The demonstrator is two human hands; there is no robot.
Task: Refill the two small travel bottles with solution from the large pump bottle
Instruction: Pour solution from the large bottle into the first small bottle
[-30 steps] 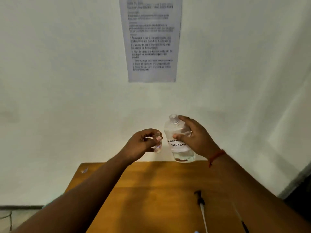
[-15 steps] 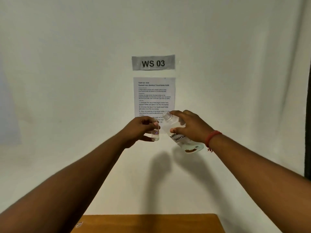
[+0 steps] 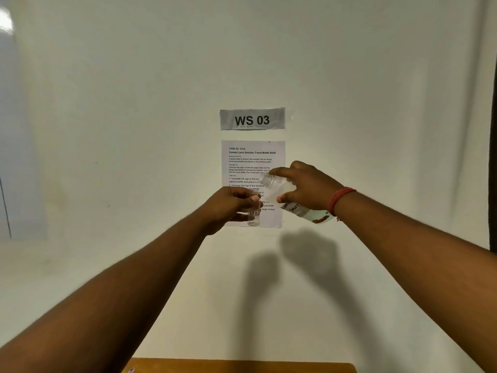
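Note:
My left hand (image 3: 228, 208) grips a small clear travel bottle (image 3: 254, 215) upright, held out in front of the wall; it bears a small label with red writing. My right hand (image 3: 306, 188) grips the large clear bottle (image 3: 279, 191), whose pump is off and whose neck is open. The large bottle is tilted with its mouth pointing up and left, above and just right of the small bottle's mouth. Its handwritten white label shows below my fingers. A second small bottle is not in view.
A grey sign reading WS 03 (image 3: 252, 119) and a printed task sheet (image 3: 252, 160) hang on the white wall behind my hands. The far edge of a wooden table (image 3: 242, 366) shows at the bottom of the frame.
Both hands have risen well above the table with their bottles. The large bottle has gone from upright to strongly tilted towards the small one. The camera looks higher, so most of the table has left view.

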